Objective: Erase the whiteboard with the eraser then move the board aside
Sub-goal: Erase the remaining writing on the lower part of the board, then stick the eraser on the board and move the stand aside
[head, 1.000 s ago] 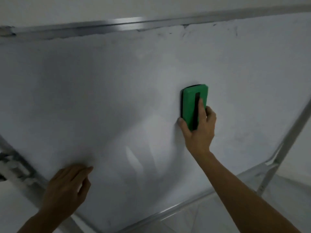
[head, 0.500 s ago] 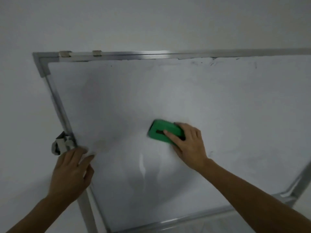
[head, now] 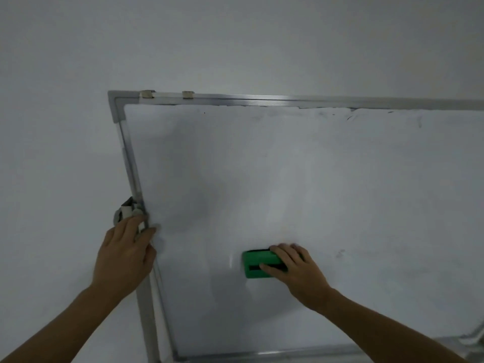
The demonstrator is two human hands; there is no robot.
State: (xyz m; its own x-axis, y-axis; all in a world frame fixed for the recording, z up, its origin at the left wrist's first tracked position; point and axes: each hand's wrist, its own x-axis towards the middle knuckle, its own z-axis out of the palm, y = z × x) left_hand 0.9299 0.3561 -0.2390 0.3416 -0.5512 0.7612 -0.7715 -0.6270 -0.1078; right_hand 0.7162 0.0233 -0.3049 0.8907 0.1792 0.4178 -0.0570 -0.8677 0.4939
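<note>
Low on whiteboard point(head: 288, 179), right hand point(head: 298, 273) holds eraser point(head: 255, 264) flat for wiping; left hand point(head: 123, 255) grips frame edge point(head: 131, 163) to steady it.

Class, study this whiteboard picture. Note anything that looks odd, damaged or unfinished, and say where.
Dark marker streaks show along the top edge of the whiteboard, toward the right, and a faint smudge sits right of the green eraser under the right hand. Two pale tabs, maybe tape, sit on the top frame near its left corner.

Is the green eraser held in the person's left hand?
No, the right hand holds the eraser against the whiteboard; the left hand grips the frame.
</note>
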